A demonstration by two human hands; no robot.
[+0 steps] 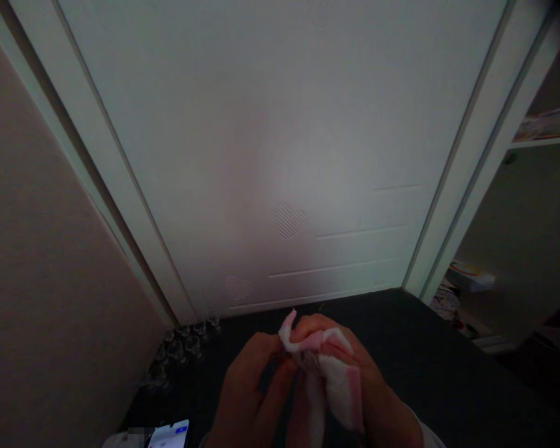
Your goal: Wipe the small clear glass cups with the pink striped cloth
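Presently to see: a pink-and-white cloth (340,389), pinched at its edge by the half-closed left hand (249,379), gripped by the curled right hand (374,381), above a dark table (429,354); leftward, small glasses (193,346), lit phone (169,436).

My right hand (371,376) has room to pass toward the right edge of the desk (438,354); small clear glasses (177,350) crowd the far left corner, a lit phone (168,437) obstructs the near left, and a white panel (289,124) blocks the far edge.
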